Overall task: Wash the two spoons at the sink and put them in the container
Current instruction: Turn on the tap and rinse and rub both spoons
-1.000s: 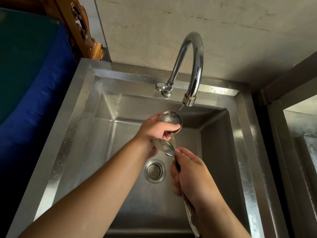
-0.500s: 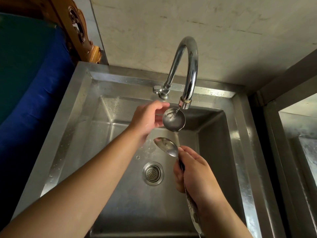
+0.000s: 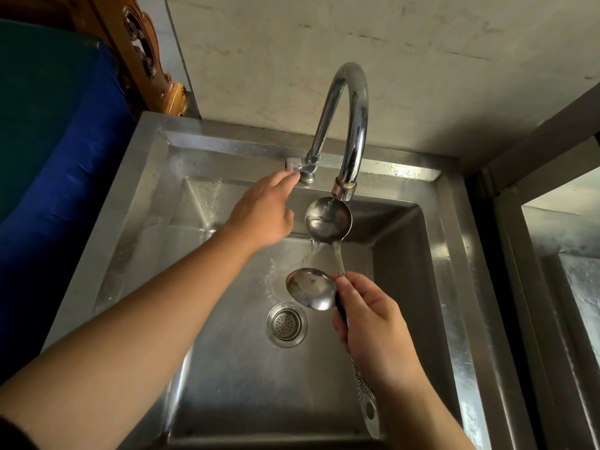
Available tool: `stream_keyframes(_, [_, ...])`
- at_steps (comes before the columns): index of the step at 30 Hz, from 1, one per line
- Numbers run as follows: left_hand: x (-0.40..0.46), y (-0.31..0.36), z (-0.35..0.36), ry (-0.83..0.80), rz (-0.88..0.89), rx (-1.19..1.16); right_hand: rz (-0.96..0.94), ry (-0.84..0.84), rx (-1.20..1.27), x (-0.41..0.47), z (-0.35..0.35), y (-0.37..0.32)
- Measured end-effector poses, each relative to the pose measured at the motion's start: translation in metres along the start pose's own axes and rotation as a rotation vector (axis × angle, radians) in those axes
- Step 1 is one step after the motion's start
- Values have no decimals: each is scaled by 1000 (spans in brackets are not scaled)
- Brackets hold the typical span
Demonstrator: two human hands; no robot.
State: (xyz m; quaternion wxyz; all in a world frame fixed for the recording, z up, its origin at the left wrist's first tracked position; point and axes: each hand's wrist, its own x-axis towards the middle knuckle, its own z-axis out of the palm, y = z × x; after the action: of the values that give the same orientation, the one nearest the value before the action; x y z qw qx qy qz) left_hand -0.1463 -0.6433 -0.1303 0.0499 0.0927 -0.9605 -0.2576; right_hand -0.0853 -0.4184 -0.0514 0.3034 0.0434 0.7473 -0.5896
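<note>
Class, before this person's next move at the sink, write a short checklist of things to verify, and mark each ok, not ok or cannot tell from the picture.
1. Water running from the faucet spout: ok, a stream falls into the upper spoon.
2. Both spoons gripped: ok, the right hand holds both handles.
3. Lower spoon under the stream: not ok, the overflow falls just beside its bowl.
4. Left hand on the tap handle: ok, fingertips touch it.
5. Drain strainer clear: ok, nothing lies on it.
6. Container within reach: cannot tell, none is in view.
</note>
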Motion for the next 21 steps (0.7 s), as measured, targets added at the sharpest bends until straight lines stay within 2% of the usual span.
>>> stream_keyframes(4, [-3, 0, 10, -63, -38, 36, -43, 6, -56, -1, 0, 3])
stream_keyframes(7, [-17, 10, 14, -1, -51, -32, -4, -27, -20, -1, 2, 4])
stream_keyframes(9, [-43, 23, 25, -41, -122, -269, 56, -53, 94, -1, 4, 4])
stream_keyframes(13, [-119, 59, 36, -448, -437, -1044, 101, -61, 337, 4, 10, 9])
stream_keyframes(15, [-150, 70, 33, -594, -513, -1326, 133, -52, 438, 7, 13, 13])
stream_keyframes(17, [-169, 74, 28, -611, -510, -1438, 168, -48, 487, 8, 14, 18])
stream_keyframes(21, [-185, 72, 17, -538, -474, -1467, 205, -72, 489, 2, 15, 24])
